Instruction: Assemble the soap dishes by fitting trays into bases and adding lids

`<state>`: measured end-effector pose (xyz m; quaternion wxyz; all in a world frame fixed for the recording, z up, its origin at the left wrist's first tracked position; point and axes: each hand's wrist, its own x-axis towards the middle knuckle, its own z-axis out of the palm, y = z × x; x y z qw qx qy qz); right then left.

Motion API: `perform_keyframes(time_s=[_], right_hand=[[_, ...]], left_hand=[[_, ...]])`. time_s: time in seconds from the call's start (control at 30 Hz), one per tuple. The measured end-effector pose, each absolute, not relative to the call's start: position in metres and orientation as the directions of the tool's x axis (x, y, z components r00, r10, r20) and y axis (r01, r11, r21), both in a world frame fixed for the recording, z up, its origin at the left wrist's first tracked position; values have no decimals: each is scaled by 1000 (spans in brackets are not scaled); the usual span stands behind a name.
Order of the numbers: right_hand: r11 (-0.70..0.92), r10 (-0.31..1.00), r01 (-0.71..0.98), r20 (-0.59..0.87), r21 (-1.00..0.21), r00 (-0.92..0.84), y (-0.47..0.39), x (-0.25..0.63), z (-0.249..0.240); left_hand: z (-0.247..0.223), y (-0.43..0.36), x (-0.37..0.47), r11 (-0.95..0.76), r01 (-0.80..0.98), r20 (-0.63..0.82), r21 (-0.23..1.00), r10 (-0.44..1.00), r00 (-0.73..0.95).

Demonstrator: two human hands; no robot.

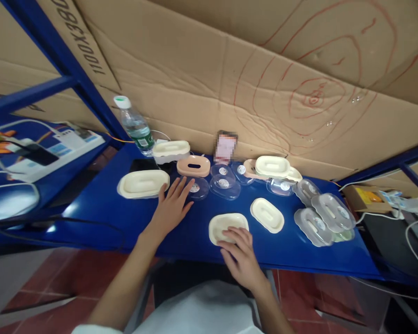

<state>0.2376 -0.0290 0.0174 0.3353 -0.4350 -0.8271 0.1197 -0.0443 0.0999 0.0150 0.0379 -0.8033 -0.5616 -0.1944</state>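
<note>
Pale shirt [198, 308] nearest, then a cream tray [218, 224] at the front of the bench [289, 248] — likely light, stiff, best held by its rim. Right hand [243, 257] lies over it — can't tell if clamped; left hand [169, 208], fingers apart, is beside a clear lid [201, 189].

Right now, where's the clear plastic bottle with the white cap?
In the head view, the bottle stands at the back left of the blue table, just left of a cream oval piece.

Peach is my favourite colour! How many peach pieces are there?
2: one peach piece beyond the left hand, another piece partly hidden by a cream tray, back right. More may hide.
</note>
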Motion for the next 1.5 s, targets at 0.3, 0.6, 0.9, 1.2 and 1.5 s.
perform_keyframes(time_s=[0.3,0.6,0.9,1.2,1.5], right_hand=[[295,858,874,510,-386,-65,-24,354,22],[502,860,697,384,-512,-338,-42,278,17],[508,847,737,416,-445,-332,-34,328,10],[572,820,674,335,-467,-463,-13,319,21],[502,865,674,330,-543,-378,-36,299,10]], left_hand=[[21,65,-32,-444,883,341,153,862,375],[44,108,-11,-478,868,220,134,868,444],[35,79,-33,-386,921,106,59,919,379],[49,68,-30,-291,950,321,110,915,243],[52,172,-11,-281,959,253,15,929,269]])
